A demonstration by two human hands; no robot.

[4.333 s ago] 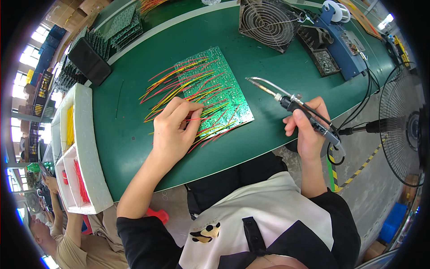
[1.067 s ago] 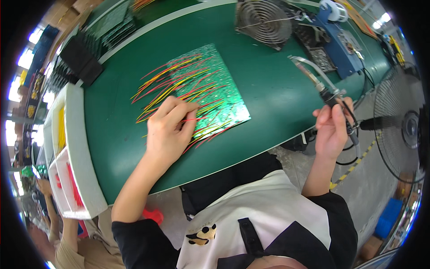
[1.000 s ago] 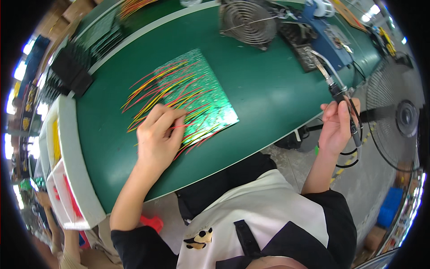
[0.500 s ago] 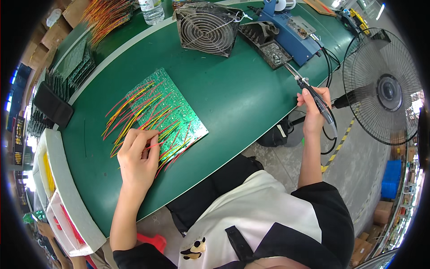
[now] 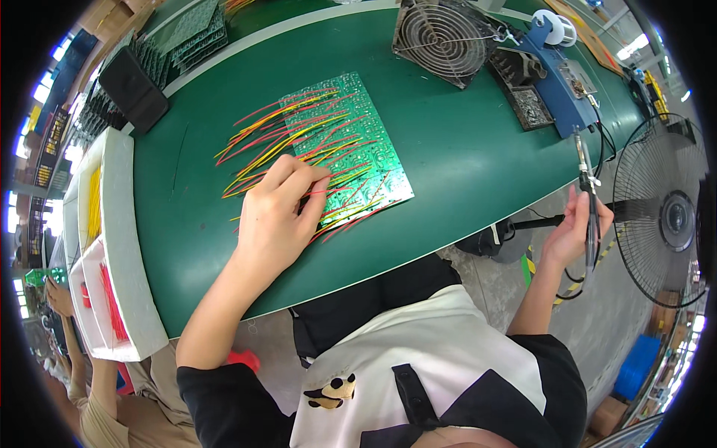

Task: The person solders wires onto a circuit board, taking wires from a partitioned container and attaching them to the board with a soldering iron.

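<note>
A green circuit board [image 5: 388, 168] lies tilted on the green table, with rows of red and yellow wires [image 5: 280, 134] standing out over its left side. My left hand [image 5: 280, 213] is over the board's lower left part, thumb and forefinger pinched on a red wire [image 5: 337, 188]; the wire's end at the board is hard to make out. At the right, past the table's front edge, my right hand [image 5: 571, 231] grips a soldering iron [image 5: 585, 181] with a cable. Its tip points up and away from me, beside the blue solder feeder [image 5: 556, 86].
A square fan [image 5: 442, 43] and a dirty tip-cleaning tray [image 5: 532, 108] stand at the back. A white foam box [image 5: 142, 299] holds yellow and red wires at left, near a black phone [image 5: 134, 89] and stacked boards [image 5: 198, 37]. A floor fan [image 5: 672, 216] stands right; a co-worker's arm shows lower left.
The view has swung, shifting the table scene to the right. The soldering iron's tip has come away from the cleaning tray and points more upright. My left hand still pinches among the wires.
</note>
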